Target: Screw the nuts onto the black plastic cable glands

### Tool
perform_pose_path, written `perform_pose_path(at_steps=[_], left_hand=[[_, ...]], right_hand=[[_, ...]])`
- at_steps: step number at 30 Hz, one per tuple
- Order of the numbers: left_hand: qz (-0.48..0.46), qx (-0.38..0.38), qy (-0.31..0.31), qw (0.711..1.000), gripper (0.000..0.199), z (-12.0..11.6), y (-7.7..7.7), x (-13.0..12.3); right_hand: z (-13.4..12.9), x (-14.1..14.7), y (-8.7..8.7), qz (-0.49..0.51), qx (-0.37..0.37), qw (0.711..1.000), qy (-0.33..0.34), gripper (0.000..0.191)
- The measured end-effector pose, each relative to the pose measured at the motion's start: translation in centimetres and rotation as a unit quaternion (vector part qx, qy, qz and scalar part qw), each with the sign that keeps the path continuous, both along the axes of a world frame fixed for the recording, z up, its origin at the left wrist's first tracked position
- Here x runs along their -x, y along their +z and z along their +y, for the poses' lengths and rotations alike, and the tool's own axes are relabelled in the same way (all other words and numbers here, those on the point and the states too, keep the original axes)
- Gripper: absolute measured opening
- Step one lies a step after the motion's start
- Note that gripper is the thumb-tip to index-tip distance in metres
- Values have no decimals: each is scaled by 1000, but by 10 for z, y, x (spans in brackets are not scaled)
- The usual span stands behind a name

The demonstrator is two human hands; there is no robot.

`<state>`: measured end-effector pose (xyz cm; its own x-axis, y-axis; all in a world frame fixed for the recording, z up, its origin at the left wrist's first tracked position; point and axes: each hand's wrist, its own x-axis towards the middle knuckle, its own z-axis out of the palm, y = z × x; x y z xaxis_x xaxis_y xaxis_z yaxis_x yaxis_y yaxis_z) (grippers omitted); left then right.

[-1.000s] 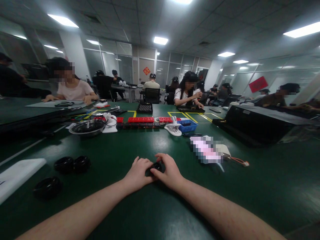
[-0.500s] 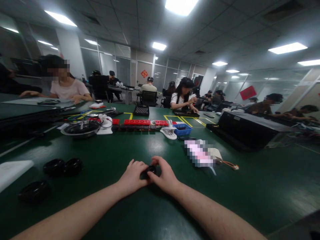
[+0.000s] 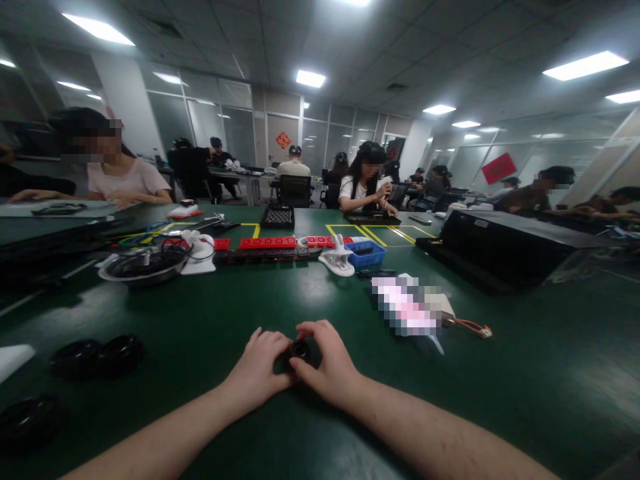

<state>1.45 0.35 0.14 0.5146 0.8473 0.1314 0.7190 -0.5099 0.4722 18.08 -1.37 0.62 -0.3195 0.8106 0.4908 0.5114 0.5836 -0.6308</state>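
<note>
A small round black part (image 3: 300,351) with a ring-like top rests low over the green table (image 3: 210,320), between my two hands. My left hand (image 3: 263,363) curves round its left side, fingers bent and thumb beneath. From the right, my right hand (image 3: 330,363) grips it between thumb and fingers. The fingers partly hide the part. Off to the left lie black rings: two side by side (image 3: 120,353) and one nearer (image 3: 27,420).
Across the table are a metal bowl (image 3: 143,265), red blocks (image 3: 267,243), a white clip (image 3: 339,259) and a blue basket (image 3: 367,253). A black case (image 3: 510,250) stands at right. People sit beyond, one in white (image 3: 367,187).
The view has shifted, so the black rings and white slab appear farther left. My hands still surround the black part, with the fingers slightly moved.
</note>
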Motion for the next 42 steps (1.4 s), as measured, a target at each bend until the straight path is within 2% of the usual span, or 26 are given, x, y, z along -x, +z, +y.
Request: perform_pose_path(at_steps=[2, 4, 10, 13, 19, 24, 27, 29, 31, 33, 40, 42], left_hand=[[1, 3, 6, 1000, 27, 1, -1, 0], [1, 7, 8, 1000, 28, 1, -1, 0], [-10, 14, 7, 1000, 26, 1, 2, -1], [-17, 12, 2, 1000, 22, 1, 1, -1], [-15, 8, 0, 1000, 26, 2, -2, 0], [-17, 11, 3, 1000, 25, 2, -1, 0], [-12, 16, -3, 1000, 21, 2, -2, 0], [-8, 24, -4, 1000, 22, 3, -3, 1], [-2, 27, 1, 1000, 25, 4, -4, 1], [0, 26, 5, 1000, 28, 4, -4, 1], [-9, 19, -1, 1000, 22, 3, -3, 2], [-6, 17, -6, 1000, 22, 4, -4, 2]], right_hand=[[-1, -2, 2, 19, -5, 998, 60, 51], [-2, -4, 2, 27, -3, 996, 84, 59], [2, -3, -6, 36, 19, 999, -13, 48], [5, -3, -11, 48, 47, 997, -25, 48], [3, -5, -5, 93, 72, 988, 95, 57], [4, -3, -5, 63, 56, 996, 14, 58], [5, -1, -6, 50, 65, 997, -13, 50], [3, -2, -5, 55, 64, 996, 26, 45], [1, -3, -2, 64, 56, 993, 85, 53], [0, -5, 1, 60, 49, 991, 109, 60], [4, -1, -4, 47, 55, 997, -6, 52], [5, 0, -5, 51, 65, 997, -10, 46]])
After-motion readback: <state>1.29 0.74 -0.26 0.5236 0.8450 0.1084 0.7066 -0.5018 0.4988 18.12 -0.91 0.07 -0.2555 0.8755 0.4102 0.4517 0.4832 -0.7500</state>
